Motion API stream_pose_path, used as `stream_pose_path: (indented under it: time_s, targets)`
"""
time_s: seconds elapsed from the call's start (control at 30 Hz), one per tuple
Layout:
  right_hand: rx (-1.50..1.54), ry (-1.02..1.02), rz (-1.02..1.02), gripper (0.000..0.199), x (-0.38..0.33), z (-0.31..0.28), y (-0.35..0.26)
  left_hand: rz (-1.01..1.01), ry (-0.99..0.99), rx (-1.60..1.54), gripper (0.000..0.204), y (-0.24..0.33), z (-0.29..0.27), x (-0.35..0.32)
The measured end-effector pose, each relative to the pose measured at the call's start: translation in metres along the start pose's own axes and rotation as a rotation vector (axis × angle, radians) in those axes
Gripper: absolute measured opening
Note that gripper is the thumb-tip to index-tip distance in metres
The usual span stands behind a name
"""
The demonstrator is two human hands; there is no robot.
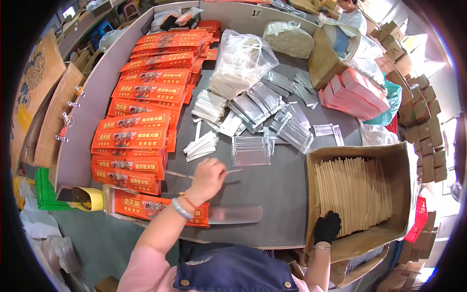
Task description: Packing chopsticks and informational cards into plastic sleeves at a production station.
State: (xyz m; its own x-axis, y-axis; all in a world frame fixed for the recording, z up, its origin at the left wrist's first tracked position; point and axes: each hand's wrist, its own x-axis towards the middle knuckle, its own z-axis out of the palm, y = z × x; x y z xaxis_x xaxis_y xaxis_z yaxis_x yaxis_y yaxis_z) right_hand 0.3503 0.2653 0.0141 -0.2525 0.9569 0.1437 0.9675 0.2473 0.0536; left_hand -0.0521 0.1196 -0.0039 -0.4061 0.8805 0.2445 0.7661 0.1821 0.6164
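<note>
My left hand (209, 177) is bare, with bracelets at the wrist, and closed above the middle of the dark table. A thin pale strip (234, 171) sticks out past its fingertips. Below that forearm lies a red printed paper sleeve (131, 204), and a clear plastic sleeve (238, 214) extends from its right end. In a black glove, my right hand (327, 228) reaches over the near left edge of a cardboard box (399, 214). It touches the wooden chopsticks (355, 194) inside. The dark glove hides whether its fingers grip any.
Stacked red printed sleeves (131, 124) line the table's left side. Beyond my left hand are silvery flat packets (250, 151), white paper packets (202, 146) and a clear plastic bag (243, 61). Pink-red packs (355, 95) stand at the far right. A raised grey border (92, 107) edges the table.
</note>
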Motion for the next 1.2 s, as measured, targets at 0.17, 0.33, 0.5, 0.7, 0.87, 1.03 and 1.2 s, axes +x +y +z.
stream_pose_path:
  time_s: [0.17, 0.33, 0.5, 0.7, 0.87, 1.03, 1.2]
  targets:
    - [-0.081, -0.194, 0.056, 0.011, 0.002, -0.004, -0.014, 0.112, 0.1, 0.116, 0.025, 0.014, 0.044, 0.048]
    - [0.155, -0.123, 0.084, 0.021, -0.015, 0.003, -0.006, -0.052, -0.074, 0.13, 0.03, 0.023, 0.038, 0.036]
    - [0.491, 0.125, 0.022, 0.02, -0.007, -0.006, -0.002, -0.272, -0.372, -0.32, 0.025, 0.041, -0.005, 0.01]
    - [0.743, -0.23, -0.502, 0.022, -0.005, -0.033, -0.082, -0.06, -0.339, 0.026, 0.044, 0.049, -0.025, -0.078]
    - [0.431, -0.512, -0.813, 0.026, -0.015, -0.022, -0.105, -0.085, -0.253, 0.152, 0.068, 0.032, -0.048, -0.117]
    - [0.766, -0.303, -0.923, 0.02, -0.017, 0.01, -0.153, 0.012, -0.24, 0.135, 0.074, 0.058, -0.034, -0.094]
    - [0.814, -0.327, -0.428, 0.019, -0.034, 0.007, -0.155, 0.024, -0.228, 0.124, 0.07, 0.05, -0.021, -0.098]
